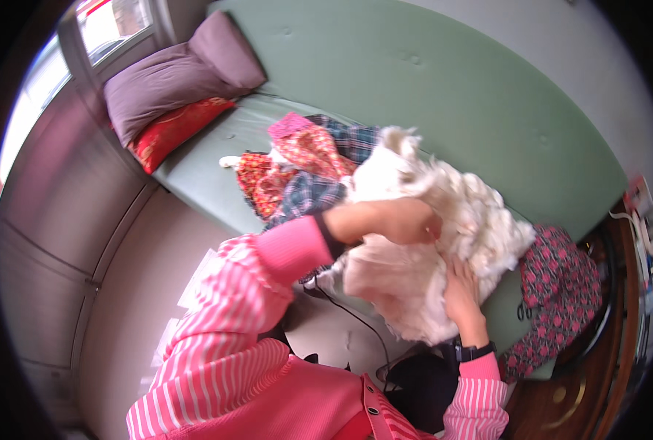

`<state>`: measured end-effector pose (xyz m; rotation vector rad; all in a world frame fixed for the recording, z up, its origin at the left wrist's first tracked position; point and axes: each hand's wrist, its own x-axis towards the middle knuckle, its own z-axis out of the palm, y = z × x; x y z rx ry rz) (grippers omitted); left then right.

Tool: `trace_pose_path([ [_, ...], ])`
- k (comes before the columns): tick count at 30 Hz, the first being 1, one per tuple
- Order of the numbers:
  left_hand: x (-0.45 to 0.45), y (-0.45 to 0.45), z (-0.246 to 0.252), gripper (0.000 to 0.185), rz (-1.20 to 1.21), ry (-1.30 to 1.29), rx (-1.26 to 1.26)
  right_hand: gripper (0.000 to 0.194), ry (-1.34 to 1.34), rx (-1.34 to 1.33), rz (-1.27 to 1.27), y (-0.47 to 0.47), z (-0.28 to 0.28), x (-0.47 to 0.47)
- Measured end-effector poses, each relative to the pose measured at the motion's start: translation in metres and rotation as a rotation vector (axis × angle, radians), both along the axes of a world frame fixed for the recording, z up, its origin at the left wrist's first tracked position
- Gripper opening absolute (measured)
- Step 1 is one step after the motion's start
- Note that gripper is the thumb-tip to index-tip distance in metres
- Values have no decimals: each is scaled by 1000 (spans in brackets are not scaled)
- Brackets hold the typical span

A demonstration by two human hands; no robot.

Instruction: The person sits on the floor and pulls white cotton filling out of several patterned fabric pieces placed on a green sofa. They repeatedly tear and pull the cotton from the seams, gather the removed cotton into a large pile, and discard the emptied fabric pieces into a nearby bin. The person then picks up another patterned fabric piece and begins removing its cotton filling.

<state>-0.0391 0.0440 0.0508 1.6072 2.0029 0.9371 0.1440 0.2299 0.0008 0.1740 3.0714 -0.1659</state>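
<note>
A large mass of white, fluffy fibre batting [486, 220] lies in a heap on a green padded couch. My left hand [409, 221] is over the middle of it, its fingers curled and blurred; whether they pinch some fibre cannot be told. Lower right, my right hand [462, 286] rests on the batting with its fingers spread. Against the batting's left side lie bunched floral fabric [313, 147] in red and pink and dark plaid cloth [311, 192]. Dark floral fabric [563, 286] with pink flowers lies at the right end.
Mauve cushions [161, 82] and a red patterned cushion [180, 129] sit at the couch's far left end. The green backrest [414, 71] rises behind the batting. A dark cable [359, 322] hangs near my lap. Dark wooden furniture [626, 308] stands at the right.
</note>
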Motion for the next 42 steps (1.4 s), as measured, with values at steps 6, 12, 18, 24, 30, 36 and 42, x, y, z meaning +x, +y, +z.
trace_pose_path([
  [6, -131, -252, -8, 24, 1262, 123, 180, 75, 64, 78, 24, 13, -32, 3],
  [12, -144, -294, -116, 70, 1349, 161, -283, 67, -146, -18, -3, -2, 30, -18],
  [18, -171, -281, -143, 47, 1553, 609, -123, 49, 77, 216, 133, -56, 141, -56],
  [24, -179, -328, -156, 29, 1442, 343, -287, 46, 168, 122, 692, -170, 126, -152],
  [30, -193, -377, -129, 21, 1638, -176, 409, 75, -121, 457, 851, -246, 31, -236],
  [36, -181, -443, -33, 18, 1579, -251, 937, 75, -323, 461, 530, -212, 27, -260],
  [42, -122, -327, 89, 35, 950, -276, 785, 52, 79, -51, 613, -170, 94, -225],
])
